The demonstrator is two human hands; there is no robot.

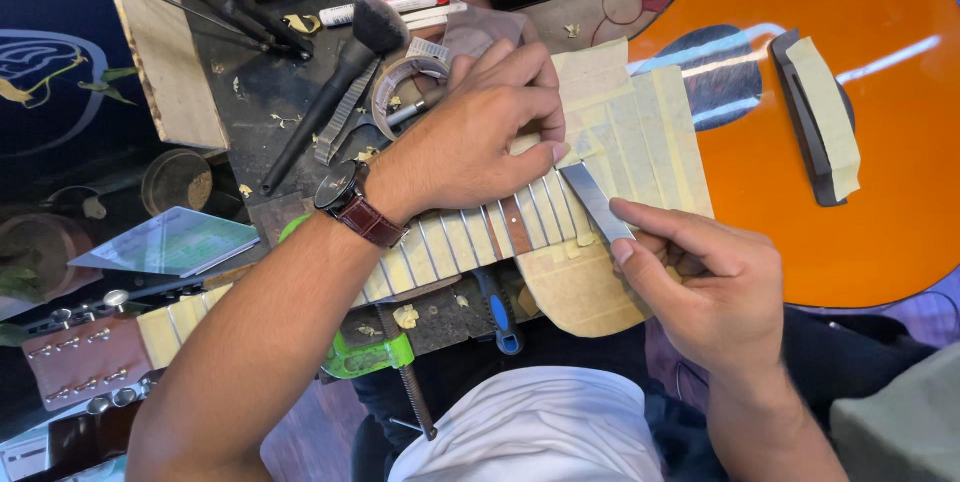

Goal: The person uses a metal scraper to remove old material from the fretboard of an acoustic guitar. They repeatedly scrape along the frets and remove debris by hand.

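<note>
An orange acoustic guitar (860,142) lies across the workbench, its fretboard (470,237) covered in strips of masking tape between the frets. My left hand (480,132), with a watch on its wrist, presses flat on the taped fretboard near the body. My right hand (700,282) pinches a small flat metal file (595,200), whose tip rests on a fret beside my left fingertips. More masking tape (640,132) shields the guitar top around the fretboard end.
A black brush (335,92), a roll of tape (405,82), a red-capped marker (395,4) and a coarse file (345,117) lie on the dark bench behind. A green clamp (370,354) and blue-handled tool (500,312) sit below the neck. The bridge (815,112) carries tape.
</note>
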